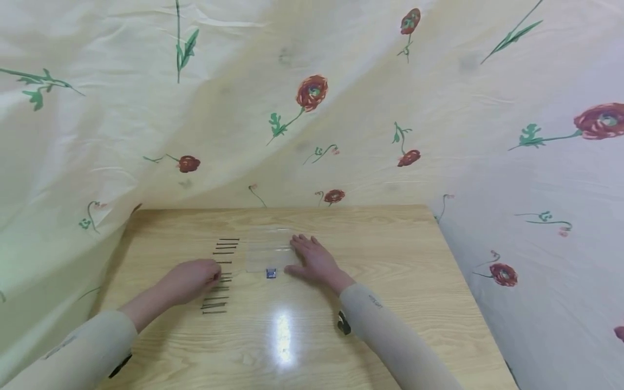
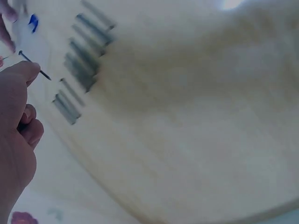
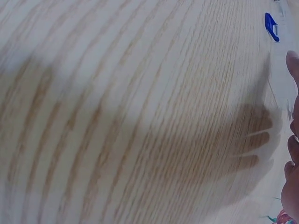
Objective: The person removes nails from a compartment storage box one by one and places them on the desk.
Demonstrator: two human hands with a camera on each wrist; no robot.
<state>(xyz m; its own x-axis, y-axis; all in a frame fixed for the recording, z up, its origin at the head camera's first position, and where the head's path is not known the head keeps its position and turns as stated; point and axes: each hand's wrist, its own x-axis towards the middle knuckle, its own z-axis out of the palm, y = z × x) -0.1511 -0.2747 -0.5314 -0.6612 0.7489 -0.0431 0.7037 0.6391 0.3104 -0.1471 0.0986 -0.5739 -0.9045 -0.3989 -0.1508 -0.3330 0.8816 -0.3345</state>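
My left hand (image 1: 192,279) is over a column of dark nails (image 1: 216,298) on the table. Its thumb and forefinger pinch one nail (image 2: 45,74), and the other fingers curl into the palm, where something dark shows. To the right of the nails lies a clear, flat plastic box (image 1: 263,260) with a blue latch (image 1: 271,273) on its near edge. My right hand (image 1: 316,262) rests along the box's right side, fingers spread and extended, with the thumb near the latch. Most of this hand falls outside the right wrist view, where the latch (image 3: 271,27) appears at top right.
The wooden table (image 1: 390,325) has a pale grain and a bright glare spot near the front. A floral cloth (image 1: 234,108) hangs behind the table's back edge and along both sides. The nails lie roughly parallel, pointing sideways.
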